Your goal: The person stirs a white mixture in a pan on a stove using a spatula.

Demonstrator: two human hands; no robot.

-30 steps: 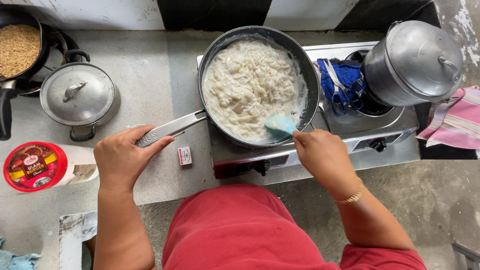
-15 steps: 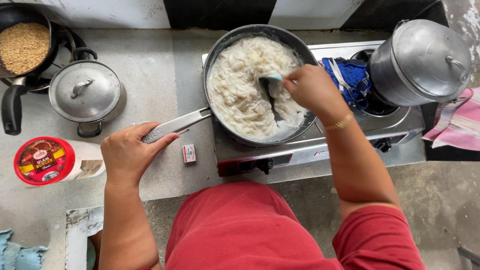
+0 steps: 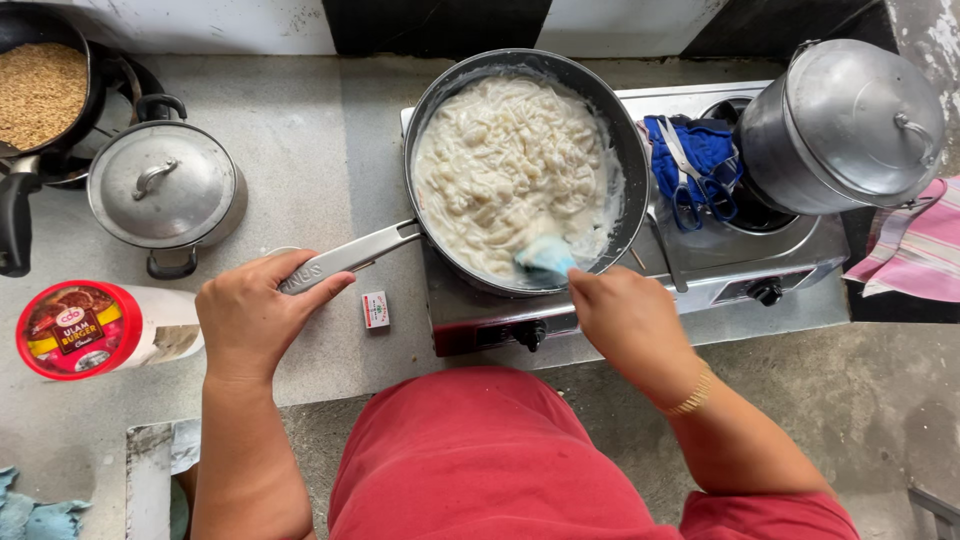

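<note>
A grey concrete counter [image 3: 300,130], rough and speckled, runs under both hands, and on it, just ahead of the right hand, sits a steel two-burner stove [image 3: 720,260] with a black knob on its front edge. Far beyond the right hand a large dull aluminium pot [image 3: 845,125] with a lid leans tilted on the far burner, beside a crumpled blue cloth [image 3: 700,150] with scissors lying on it. Between the hands and just ahead of them, the dark round frying pan [image 3: 528,165] stands on the near burner, filled with pale, creamy, lumpy noodles [image 3: 510,165] in white sauce. The left hand [image 3: 258,318] is closed around the end of the pan's flat metal handle [image 3: 350,256], covering its tip. The right hand [image 3: 628,322] grips a light blue spatula [image 3: 545,258]; only the soft blade shows, resting in the sauce at the near rim, while the shaft is hidden inside the fist. A thin gold bracelet [image 3: 690,393] circles that wrist. Ahead of the left hand is a smaller lidded aluminium pot [image 3: 165,190] with black handles; left of that hand lies a red-lidded round tub [image 3: 80,328]. A tiny matchbox-like box [image 3: 375,309] lies between the hands. At the far left a black pan of brown grains [image 3: 40,90] is cut off by the frame.
</note>
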